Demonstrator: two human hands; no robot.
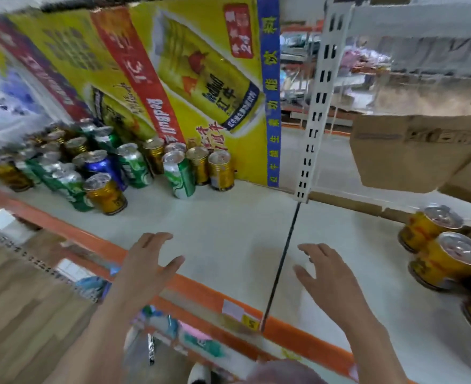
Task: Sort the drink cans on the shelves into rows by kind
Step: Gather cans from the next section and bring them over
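Mixed gold, green and blue drink cans (134, 167) stand at the back left of the shelf (228, 231), and gold cans (445, 256) stand at its right. Both the left hand (145, 261) and the right hand (328, 275) hover with fingers wide, holding nothing.

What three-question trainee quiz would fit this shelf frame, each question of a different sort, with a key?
1. True or false: the left hand grips a gold can.
2. Multiple choice: the blue can stands A) among the mixed cans at the left, B) beside the gold cans at the right, C) on the cardboard box.
3. Fill in: the right hand hovers over the shelf and holds ____.

Key: 1 false, both hands are open and empty; 2 A; 3 nothing.
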